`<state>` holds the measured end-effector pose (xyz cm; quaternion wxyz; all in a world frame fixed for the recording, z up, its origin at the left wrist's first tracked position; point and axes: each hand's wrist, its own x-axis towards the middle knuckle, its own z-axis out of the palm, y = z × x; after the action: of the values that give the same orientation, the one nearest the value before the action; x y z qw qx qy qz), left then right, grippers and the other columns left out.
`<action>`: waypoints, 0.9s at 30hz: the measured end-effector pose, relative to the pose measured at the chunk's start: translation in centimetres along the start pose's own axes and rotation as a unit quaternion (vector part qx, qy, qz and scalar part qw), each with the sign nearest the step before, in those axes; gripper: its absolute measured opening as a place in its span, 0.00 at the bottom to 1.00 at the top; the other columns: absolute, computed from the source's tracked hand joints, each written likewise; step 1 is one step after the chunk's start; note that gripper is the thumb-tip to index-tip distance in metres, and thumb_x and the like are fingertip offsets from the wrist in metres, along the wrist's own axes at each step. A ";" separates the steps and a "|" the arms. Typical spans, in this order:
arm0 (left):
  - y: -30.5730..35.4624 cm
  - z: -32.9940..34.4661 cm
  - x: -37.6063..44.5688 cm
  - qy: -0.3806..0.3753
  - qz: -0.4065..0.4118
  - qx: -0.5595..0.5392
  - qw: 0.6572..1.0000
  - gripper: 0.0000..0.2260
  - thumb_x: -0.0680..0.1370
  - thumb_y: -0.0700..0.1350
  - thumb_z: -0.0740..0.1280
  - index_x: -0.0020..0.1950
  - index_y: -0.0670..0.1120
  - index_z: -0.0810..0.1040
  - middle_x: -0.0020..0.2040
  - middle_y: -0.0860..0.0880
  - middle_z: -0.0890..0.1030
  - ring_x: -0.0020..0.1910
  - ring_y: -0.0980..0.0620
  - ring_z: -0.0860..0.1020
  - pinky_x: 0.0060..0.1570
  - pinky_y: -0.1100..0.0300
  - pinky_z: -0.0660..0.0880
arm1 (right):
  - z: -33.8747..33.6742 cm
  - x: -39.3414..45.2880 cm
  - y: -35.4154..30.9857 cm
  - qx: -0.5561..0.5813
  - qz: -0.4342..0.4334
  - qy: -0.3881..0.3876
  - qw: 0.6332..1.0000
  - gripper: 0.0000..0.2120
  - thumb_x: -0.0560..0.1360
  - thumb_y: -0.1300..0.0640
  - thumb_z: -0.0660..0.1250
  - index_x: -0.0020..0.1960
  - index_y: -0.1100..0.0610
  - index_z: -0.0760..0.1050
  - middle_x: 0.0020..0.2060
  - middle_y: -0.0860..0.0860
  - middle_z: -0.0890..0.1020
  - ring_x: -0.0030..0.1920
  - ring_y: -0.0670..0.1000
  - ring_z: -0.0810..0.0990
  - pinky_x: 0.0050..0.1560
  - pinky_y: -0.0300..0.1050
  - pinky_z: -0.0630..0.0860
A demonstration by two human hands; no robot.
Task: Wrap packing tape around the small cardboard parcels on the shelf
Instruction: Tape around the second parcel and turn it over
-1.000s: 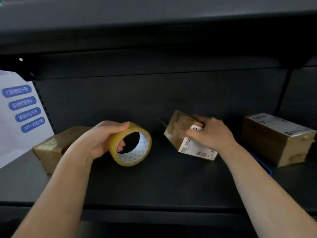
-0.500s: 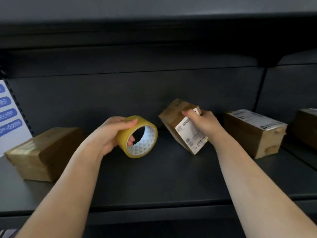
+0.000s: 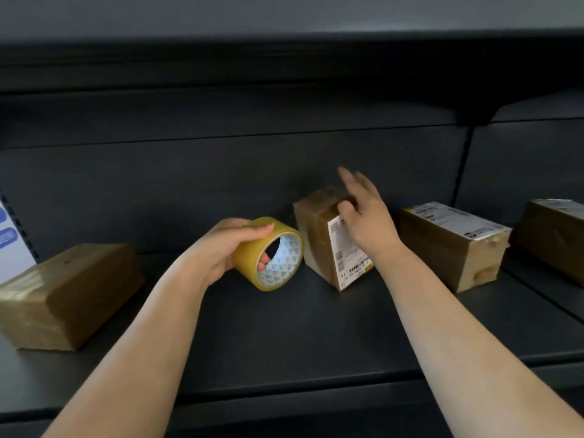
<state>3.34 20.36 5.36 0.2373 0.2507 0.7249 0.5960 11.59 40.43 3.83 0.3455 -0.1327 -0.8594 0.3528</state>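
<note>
A small brown cardboard parcel point(image 3: 316, 238) with a white shipping label stands on end on the dark shelf point(image 3: 284, 330), tilted slightly. My right hand point(image 3: 366, 216) hovers at its top right; the fingers are spread and point upward, and the thumb touches the parcel's top edge. My left hand point(image 3: 221, 248) grips a yellowish roll of packing tape point(image 3: 252, 251) just left of the parcel, thumb on the outer face and fingertips inside the core. The roll's edge nearly touches the parcel.
A tape-wrapped parcel point(image 3: 63, 292) lies at the left of the shelf. A labelled parcel point(image 3: 448, 245) lies to the right, and another parcel point(image 3: 553, 235) at the far right. A white sign point(image 3: 9, 238) stands at the left edge. An upper shelf overhangs.
My right hand has let go of the parcel and opened, fingers lifting. The parcel now stands on end on the shelf. The tape roll has moved closer to it.
</note>
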 end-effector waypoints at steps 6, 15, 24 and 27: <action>0.1 -0.5 -0.3 -0.007 0.010 -0.012 1.000 0.06 0.74 0.45 0.68 0.46 0.43 0.78 0.26 0.48 0.81 0.26 0.54 0.80 0.29 0.61 0.79 | -1.3 1.5 -0.9 -0.264 -0.060 -0.115 0.956 0.19 0.79 0.48 0.51 0.68 0.41 0.67 0.70 0.43 0.68 0.73 0.49 0.58 0.72 0.65 0.43; 0.0 1.8 0.9 0.007 0.053 0.037 0.998 0.13 0.71 0.49 0.72 0.46 0.39 0.81 0.35 0.44 0.84 0.34 0.50 0.82 0.40 0.57 0.79 | -1.7 1.6 1.3 -0.206 -0.035 -0.078 0.975 0.30 0.68 0.38 0.68 0.68 0.44 0.69 0.59 0.46 0.79 0.59 0.51 0.77 0.57 0.50 0.75; -1.4 -1.6 -0.7 -0.091 0.076 -0.149 0.982 0.05 0.71 0.40 0.69 0.43 0.40 0.76 0.25 0.44 0.80 0.24 0.51 0.79 0.28 0.60 0.78 | -0.3 0.4 0.8 -0.157 -0.014 -0.019 0.987 0.32 0.62 0.36 0.64 0.65 0.41 0.72 0.59 0.43 0.79 0.60 0.51 0.76 0.56 0.50 0.76; -1.6 -0.7 -1.5 -0.045 0.030 -0.062 0.997 0.07 0.74 0.46 0.68 0.43 0.42 0.78 0.21 0.45 0.77 0.20 0.53 0.76 0.23 0.62 0.76 | -0.7 0.6 0.9 -0.108 0.045 0.007 0.993 0.23 0.69 0.44 0.68 0.63 0.45 0.75 0.48 0.47 0.82 0.50 0.48 0.79 0.48 0.44 0.76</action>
<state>3.92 18.57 3.99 0.2670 0.2835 0.6671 0.6351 11.60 41.66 3.86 0.3193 -0.2101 -0.8830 0.2725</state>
